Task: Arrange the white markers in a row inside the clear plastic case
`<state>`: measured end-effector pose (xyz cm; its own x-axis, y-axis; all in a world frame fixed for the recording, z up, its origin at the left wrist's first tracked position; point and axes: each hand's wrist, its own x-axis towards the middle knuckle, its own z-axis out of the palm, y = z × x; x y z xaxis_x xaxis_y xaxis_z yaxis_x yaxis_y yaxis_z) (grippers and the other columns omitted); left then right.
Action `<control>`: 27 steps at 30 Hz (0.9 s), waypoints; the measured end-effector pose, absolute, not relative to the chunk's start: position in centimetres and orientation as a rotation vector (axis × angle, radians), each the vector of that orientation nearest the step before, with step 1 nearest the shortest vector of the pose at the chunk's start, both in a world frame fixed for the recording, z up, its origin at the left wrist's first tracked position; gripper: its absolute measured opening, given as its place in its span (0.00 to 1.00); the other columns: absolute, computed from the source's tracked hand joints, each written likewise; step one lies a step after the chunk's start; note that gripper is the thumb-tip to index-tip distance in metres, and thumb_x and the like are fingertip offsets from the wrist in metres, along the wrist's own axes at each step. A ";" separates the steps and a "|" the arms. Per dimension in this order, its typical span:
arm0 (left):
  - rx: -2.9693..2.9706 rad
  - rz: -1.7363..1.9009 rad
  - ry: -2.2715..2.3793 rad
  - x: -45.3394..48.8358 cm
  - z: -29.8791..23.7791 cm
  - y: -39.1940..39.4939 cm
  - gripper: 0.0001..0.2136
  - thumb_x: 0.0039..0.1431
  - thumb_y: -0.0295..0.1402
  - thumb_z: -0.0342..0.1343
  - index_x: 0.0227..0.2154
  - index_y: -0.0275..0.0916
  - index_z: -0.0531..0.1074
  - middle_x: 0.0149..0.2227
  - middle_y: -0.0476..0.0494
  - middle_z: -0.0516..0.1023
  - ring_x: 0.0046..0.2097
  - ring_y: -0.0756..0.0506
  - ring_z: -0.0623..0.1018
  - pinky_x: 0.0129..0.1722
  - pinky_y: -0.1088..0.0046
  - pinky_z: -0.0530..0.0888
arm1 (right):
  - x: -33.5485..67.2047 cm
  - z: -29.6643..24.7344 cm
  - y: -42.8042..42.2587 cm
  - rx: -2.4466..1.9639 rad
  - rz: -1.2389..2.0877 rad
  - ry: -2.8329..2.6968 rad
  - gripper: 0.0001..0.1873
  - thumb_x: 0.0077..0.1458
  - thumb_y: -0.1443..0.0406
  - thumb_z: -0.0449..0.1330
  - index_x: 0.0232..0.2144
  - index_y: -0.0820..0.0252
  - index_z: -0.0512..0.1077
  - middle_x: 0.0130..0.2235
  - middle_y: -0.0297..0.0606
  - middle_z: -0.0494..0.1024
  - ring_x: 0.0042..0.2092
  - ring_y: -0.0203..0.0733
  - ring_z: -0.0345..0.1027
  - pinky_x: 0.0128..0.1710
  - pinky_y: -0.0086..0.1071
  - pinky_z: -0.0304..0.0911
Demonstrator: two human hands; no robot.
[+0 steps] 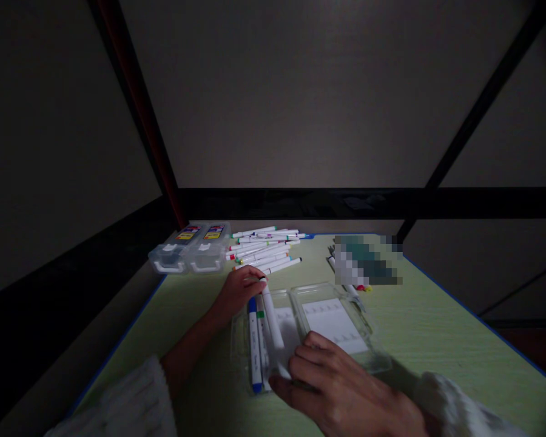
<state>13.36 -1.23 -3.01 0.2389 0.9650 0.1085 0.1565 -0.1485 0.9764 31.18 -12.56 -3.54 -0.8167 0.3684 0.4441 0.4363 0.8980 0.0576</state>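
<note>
one slim, cylindrical white marker (pixel 272 315) in the left hand (pixel 239 291)

The bare left hand (pixel 243 288) sits near the centre of the frame, fingers bent toward the right with their tips close together; the bare left forearm (pixel 186 346) slants up to it from a white knitted sleeve (pixel 136 394) at lower left; the bare right hand (pixel 334 379) lies at lower centre, back upward, fingers curled leftward; a white fuzzy sleeve (pixel 452 397) covers its forearm at lower right.
</note>
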 end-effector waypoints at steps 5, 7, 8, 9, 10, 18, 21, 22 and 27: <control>1.461 1.027 1.139 13.6 -3.2 -1.3 0.10 0.35 0.31 0.59 0.23 0.36 0.64 0.20 0.52 0.71 0.22 0.51 0.71 0.21 0.79 0.63 | 31.1 -3.4 -12.5 -0.580 -0.237 -2.646 0.10 0.58 0.68 0.48 0.36 0.61 0.68 0.26 0.33 0.65 0.30 0.37 0.55 0.33 0.33 0.48; 1.454 1.013 1.141 13.6 -3.3 -1.4 0.11 0.35 0.31 0.59 0.23 0.37 0.63 0.18 0.55 0.69 0.21 0.52 0.71 0.20 0.80 0.62 | 31.0 -3.3 -12.6 -0.578 -0.232 -2.658 0.09 0.58 0.67 0.48 0.34 0.61 0.68 0.26 0.32 0.65 0.30 0.37 0.54 0.34 0.33 0.48; 1.454 1.011 1.140 13.6 -3.4 -1.4 0.11 0.35 0.30 0.59 0.23 0.37 0.63 0.17 0.56 0.68 0.20 0.52 0.70 0.20 0.80 0.62 | 31.0 -3.3 -12.6 -0.576 -0.227 -2.662 0.09 0.58 0.67 0.48 0.33 0.61 0.68 0.26 0.32 0.65 0.30 0.36 0.54 0.34 0.33 0.48; 1.456 1.006 1.138 13.6 -3.3 -1.4 0.11 0.35 0.30 0.59 0.23 0.37 0.63 0.16 0.56 0.67 0.20 0.52 0.70 0.19 0.80 0.62 | 31.0 -3.2 -12.7 -0.576 -0.219 -2.665 0.09 0.58 0.67 0.48 0.33 0.61 0.68 0.26 0.32 0.65 0.30 0.36 0.54 0.34 0.33 0.48; 1.459 1.001 1.135 13.6 -3.3 -1.5 0.11 0.36 0.30 0.59 0.23 0.37 0.63 0.16 0.56 0.67 0.20 0.52 0.70 0.19 0.80 0.62 | 31.0 -3.2 -12.7 -0.580 -0.213 -2.666 0.09 0.58 0.67 0.48 0.32 0.60 0.68 0.26 0.32 0.65 0.30 0.36 0.54 0.35 0.33 0.48; 1.429 0.964 1.077 13.4 -2.7 -2.0 0.10 0.35 0.31 0.60 0.22 0.35 0.66 0.21 0.51 0.72 0.25 0.50 0.73 0.24 0.77 0.66 | 31.1 -3.6 -12.8 -0.589 -0.171 -2.704 0.09 0.58 0.66 0.49 0.40 0.57 0.67 0.28 0.32 0.66 0.32 0.37 0.56 0.36 0.35 0.48; 1.472 0.957 1.082 13.4 -2.7 -1.9 0.09 0.35 0.31 0.60 0.22 0.35 0.68 0.22 0.49 0.73 0.27 0.49 0.74 0.26 0.76 0.67 | 31.0 -3.6 -12.7 -0.586 -0.165 -2.714 0.09 0.58 0.66 0.48 0.39 0.57 0.67 0.28 0.32 0.66 0.32 0.37 0.56 0.36 0.34 0.48; 1.496 0.962 1.092 13.4 -2.7 -1.8 0.08 0.36 0.30 0.60 0.23 0.35 0.69 0.22 0.48 0.74 0.28 0.49 0.74 0.26 0.76 0.67 | 31.0 -3.5 -12.7 -0.583 -0.165 -2.709 0.09 0.58 0.66 0.48 0.38 0.57 0.67 0.28 0.32 0.66 0.32 0.37 0.55 0.36 0.34 0.48; 1.627 0.979 1.188 13.6 -2.9 -1.5 0.07 0.35 0.28 0.59 0.23 0.34 0.73 0.26 0.45 0.76 0.29 0.48 0.73 0.30 0.74 0.69 | 30.8 -3.2 -12.7 -0.593 -0.151 -2.705 0.08 0.58 0.67 0.48 0.35 0.59 0.67 0.28 0.33 0.65 0.32 0.37 0.55 0.36 0.34 0.47</control>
